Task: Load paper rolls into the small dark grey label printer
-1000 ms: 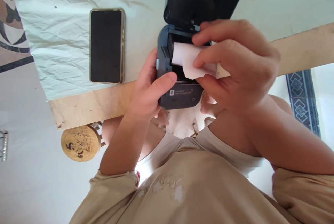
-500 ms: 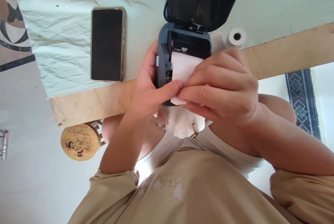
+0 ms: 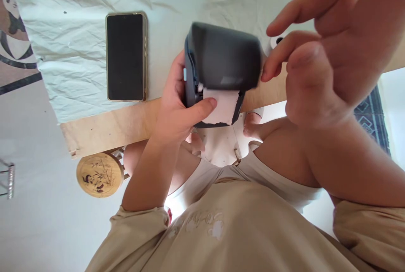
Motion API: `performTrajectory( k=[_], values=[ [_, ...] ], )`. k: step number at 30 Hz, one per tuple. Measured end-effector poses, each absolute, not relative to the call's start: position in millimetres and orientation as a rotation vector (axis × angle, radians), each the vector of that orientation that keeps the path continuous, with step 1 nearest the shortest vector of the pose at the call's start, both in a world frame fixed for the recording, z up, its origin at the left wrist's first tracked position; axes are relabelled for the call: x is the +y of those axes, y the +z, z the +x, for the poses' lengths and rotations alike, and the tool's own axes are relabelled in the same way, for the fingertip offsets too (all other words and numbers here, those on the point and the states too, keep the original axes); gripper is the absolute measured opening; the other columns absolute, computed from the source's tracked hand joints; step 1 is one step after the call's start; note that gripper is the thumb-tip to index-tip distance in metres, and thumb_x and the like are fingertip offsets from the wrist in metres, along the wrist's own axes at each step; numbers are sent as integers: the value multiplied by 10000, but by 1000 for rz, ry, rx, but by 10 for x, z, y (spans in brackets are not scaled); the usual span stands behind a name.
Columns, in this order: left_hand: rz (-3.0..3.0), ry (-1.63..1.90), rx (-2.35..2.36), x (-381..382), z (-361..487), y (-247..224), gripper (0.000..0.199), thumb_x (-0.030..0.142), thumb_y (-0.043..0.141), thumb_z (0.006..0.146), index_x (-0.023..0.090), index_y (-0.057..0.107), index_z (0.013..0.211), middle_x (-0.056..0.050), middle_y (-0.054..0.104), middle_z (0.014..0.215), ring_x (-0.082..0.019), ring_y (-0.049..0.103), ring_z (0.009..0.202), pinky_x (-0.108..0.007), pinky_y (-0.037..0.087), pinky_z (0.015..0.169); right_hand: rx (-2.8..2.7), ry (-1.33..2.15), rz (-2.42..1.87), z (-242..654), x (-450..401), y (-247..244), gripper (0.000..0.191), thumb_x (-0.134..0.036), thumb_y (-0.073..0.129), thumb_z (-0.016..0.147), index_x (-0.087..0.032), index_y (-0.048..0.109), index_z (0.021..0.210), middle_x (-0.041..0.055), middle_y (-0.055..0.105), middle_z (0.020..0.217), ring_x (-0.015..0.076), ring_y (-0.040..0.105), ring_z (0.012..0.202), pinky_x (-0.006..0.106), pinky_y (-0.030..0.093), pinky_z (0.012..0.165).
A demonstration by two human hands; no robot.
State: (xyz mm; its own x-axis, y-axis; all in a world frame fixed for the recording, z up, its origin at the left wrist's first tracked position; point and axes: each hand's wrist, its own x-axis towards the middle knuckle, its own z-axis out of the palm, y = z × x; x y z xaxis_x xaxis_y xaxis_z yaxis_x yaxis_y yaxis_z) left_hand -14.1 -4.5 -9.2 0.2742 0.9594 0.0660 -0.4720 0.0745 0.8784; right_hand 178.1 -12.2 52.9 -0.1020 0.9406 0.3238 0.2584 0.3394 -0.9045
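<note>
My left hand (image 3: 180, 107) grips a small dark label printer (image 3: 226, 54) by its left side, the thumb pressing on a white paper strip (image 3: 223, 105). The strip comes out from under the printer's dark lid, which is blurred and lies over the body; whether it is fully closed I cannot tell. To the right of the printer, my right hand (image 3: 325, 48) is raised with fingers apart and nothing in it. One fingertip is close to the lid's right edge. Behind those fingers a white paper roll (image 3: 274, 44) is partly hidden.
A phone with a dark screen (image 3: 125, 56) lies on the pale green cloth (image 3: 79, 52) at the left. A wooden table edge (image 3: 110, 126) runs below it. Beneath stands a round wooden stool (image 3: 99, 175) with a panda picture. A patterned dark mat (image 3: 371, 113) is at the right.
The printer's lid has swung down from upright over the body. My right hand has let go of the paper and moved up and right. My left hand still holds the printer.
</note>
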Motion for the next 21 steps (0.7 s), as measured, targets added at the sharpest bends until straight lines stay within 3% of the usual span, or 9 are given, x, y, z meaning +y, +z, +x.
performTrajectory(
  k=[3, 6, 9, 11, 15, 21],
  values=[
    [999, 1189, 643, -45, -142, -86, 608, 185, 780, 655, 255, 570, 1222, -7, 684, 1029, -146, 633, 863, -262, 550, 723, -1693, 713, -1134, 1749, -150, 548, 289, -259, 473, 880, -265, 488, 1169, -12, 488, 1234, 84, 573, 1056, 170, 426, 524],
    [1036, 1170, 669, -66, -149, -9, 617, 231, 792, 660, 283, 555, 1228, -11, 665, 1067, -177, 642, 915, -307, 563, 777, -1841, 735, -1222, 1751, -152, 526, 365, -274, 480, 878, -258, 447, 1241, 0, 444, 1373, 44, 586, 815, 196, 428, 494],
    [1032, 1094, 728, -94, -160, 85, 654, 317, 808, 666, 328, 528, 1257, -20, 608, 1177, -219, 611, 1062, -355, 547, 885, -1935, 799, -1260, 1748, -135, 476, 483, -311, 471, 879, -279, 341, 1343, 24, 393, 1454, -13, 477, 604, 228, 505, 610],
    [1046, 1110, 716, -108, -164, 124, 677, 396, 816, 652, 330, 531, 1263, -26, 583, 1206, -241, 579, 1130, -358, 525, 927, -1971, 824, -1205, 1734, -119, 443, 532, -358, 490, 864, -257, 323, 1360, 46, 435, 1425, 16, 503, 651, 275, 542, 741],
    [1078, 1101, 745, -122, -163, 133, 551, 417, 777, 699, 317, 572, 1200, -26, 602, 1125, -251, 595, 1087, -341, 511, 885, -1984, 833, -1134, 1721, -86, 391, 599, -436, 555, 835, -243, 341, 1360, 70, 451, 1402, 140, 576, 979, 326, 535, 879],
    [1041, 1154, 700, -124, -135, 45, 484, 319, 670, 751, 349, 560, 1221, -24, 600, 1082, -207, 591, 986, -310, 508, 799, -1868, 1023, -1039, 1733, -57, 317, 640, -480, 606, 818, -255, 346, 1357, 64, 426, 1432, 153, 562, 1081, 264, 528, 813]
  ],
)
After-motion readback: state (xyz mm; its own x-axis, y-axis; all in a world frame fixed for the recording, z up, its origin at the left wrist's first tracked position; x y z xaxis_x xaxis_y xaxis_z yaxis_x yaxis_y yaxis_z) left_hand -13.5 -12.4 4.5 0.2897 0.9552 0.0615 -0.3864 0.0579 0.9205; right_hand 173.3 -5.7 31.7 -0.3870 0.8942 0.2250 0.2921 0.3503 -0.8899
